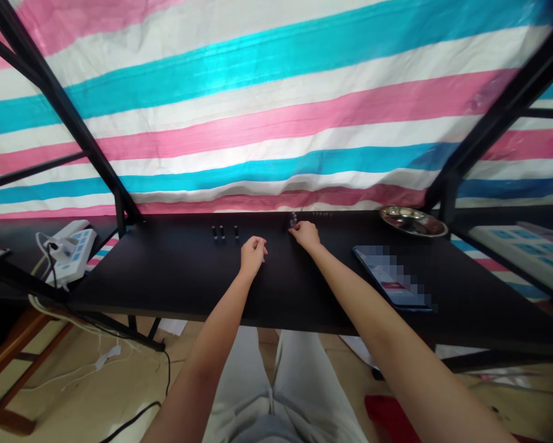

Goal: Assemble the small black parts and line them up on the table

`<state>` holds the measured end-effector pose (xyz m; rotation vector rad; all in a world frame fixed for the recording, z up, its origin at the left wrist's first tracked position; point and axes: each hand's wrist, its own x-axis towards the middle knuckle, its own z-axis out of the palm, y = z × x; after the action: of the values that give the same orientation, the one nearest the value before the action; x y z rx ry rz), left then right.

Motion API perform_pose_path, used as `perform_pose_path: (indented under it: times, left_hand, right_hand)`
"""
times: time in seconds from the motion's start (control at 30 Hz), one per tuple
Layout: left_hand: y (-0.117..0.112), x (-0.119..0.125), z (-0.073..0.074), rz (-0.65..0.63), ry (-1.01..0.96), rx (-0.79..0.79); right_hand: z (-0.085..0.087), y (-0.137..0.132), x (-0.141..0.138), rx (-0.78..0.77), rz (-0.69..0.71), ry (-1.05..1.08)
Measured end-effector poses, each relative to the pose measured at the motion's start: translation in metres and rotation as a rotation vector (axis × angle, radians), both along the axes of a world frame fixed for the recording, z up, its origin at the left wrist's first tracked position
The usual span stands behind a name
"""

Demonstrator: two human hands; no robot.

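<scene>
Striped sheeting point(258, 126) hangs behind the dark surface point(175, 264); over it, right hand point(306, 236) narrow at small clear pieces point(294, 218), left hand point(252, 253) curled; whether either grips anything, I cannot tell.

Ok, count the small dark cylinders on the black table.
3: the leftmost cylinder, the middle cylinder close beside it, and the rightmost cylinder, set farther apart and nearest the left hand. Others may be hidden in this or the right hand.

Pieces point(294, 218) at the right fingers point(295, 228) look blurred.
</scene>
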<state>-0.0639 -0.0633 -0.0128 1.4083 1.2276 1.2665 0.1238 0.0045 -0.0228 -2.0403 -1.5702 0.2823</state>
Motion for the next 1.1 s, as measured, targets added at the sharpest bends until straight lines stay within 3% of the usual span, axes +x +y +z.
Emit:
perform_pose_path:
  times: [0.17,0.3,0.47,0.63,0.87,1.1]
  left_hand:
    - [0.0,0.0,0.001,0.002,-0.01,-0.007]
    - [0.003,-0.003,-0.001,0.101,-0.08,0.002]
    - [0.009,-0.005,0.0,0.253,-0.261,-0.107]
    - [0.013,-0.007,0.006,0.163,-0.517,-0.256]
    - [0.017,-0.015,0.009,0.041,-0.747,-0.313]
    - [0.013,-0.016,0.008,0.199,-0.684,-0.267]
  right_hand:
    - [0.001,0.001,0.003,-0.017,-0.003,0.059]
    - [0.003,-0.013,0.002,0.002,-0.052,0.305]
    - [0.003,-0.044,-0.013,0.277,-0.085,0.49]
    - [0.006,-0.061,-0.022,0.435,0.036,0.49]
    - [0.006,-0.067,-0.03,0.407,0.118,0.456]
    - [0.008,-0.074,-0.042,0.422,0.238,0.449]
